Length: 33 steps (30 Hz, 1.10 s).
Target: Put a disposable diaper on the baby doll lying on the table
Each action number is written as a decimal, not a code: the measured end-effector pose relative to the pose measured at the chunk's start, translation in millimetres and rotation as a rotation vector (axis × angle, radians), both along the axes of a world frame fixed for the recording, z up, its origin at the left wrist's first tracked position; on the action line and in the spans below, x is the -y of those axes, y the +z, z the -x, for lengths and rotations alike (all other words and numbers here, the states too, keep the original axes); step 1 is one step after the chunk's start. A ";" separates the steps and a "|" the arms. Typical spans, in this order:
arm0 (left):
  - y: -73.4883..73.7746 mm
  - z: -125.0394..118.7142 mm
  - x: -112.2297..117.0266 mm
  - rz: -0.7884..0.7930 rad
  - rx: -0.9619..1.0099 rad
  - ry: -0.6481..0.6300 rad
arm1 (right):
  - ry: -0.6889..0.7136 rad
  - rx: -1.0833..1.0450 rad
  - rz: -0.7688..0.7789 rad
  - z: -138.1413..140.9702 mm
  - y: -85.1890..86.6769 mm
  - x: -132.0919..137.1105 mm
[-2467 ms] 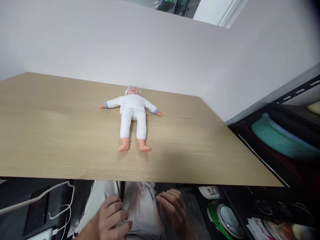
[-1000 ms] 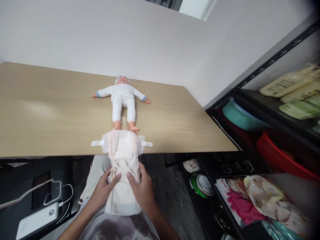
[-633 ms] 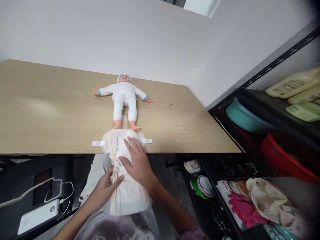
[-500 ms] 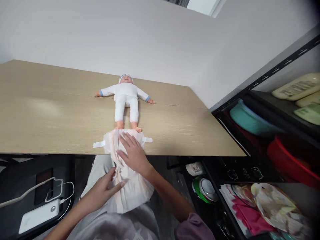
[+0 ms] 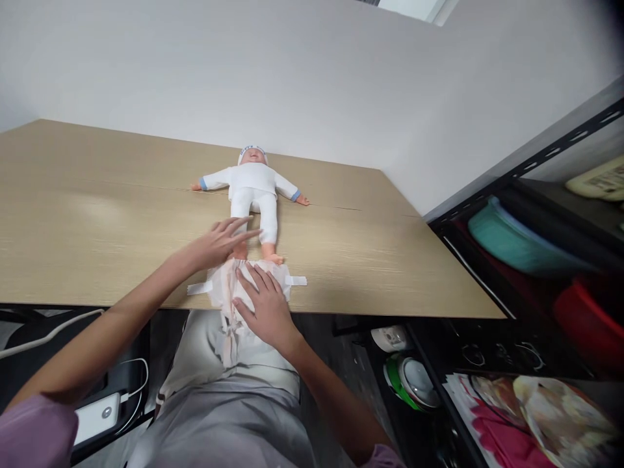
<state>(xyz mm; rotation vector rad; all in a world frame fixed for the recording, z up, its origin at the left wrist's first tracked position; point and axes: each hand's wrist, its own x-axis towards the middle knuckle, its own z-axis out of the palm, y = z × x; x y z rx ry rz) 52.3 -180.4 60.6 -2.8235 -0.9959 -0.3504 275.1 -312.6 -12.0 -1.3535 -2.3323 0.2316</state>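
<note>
Right hand [image 5: 268,313] splayed on the soft white tape-tabbed diaper [image 5: 227,294], apparently steadying it, the wide-spread left hand [image 5: 220,244] over the white-clothed baby doll [image 5: 253,177] likely needs a gentle leg grip

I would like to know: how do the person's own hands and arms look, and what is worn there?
The left hand and right hand are bare, with nothing visible worn on them or at the wrists. Purple sleeves end near the elbows.
</note>
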 end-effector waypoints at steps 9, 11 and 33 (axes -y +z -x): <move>-10.8 -47.0 -56.0 0.004 -0.115 -0.340 | 0.008 -0.025 0.029 -1.2 -2.3 -0.6; -11.4 -52.1 -57.8 0.016 -0.037 -0.353 | 0.015 -0.013 0.044 -2.0 -0.5 -1.5; 112.9 -55.7 -106.9 0.363 0.618 -0.259 | 0.003 0.077 0.007 2.5 -10.6 -187.3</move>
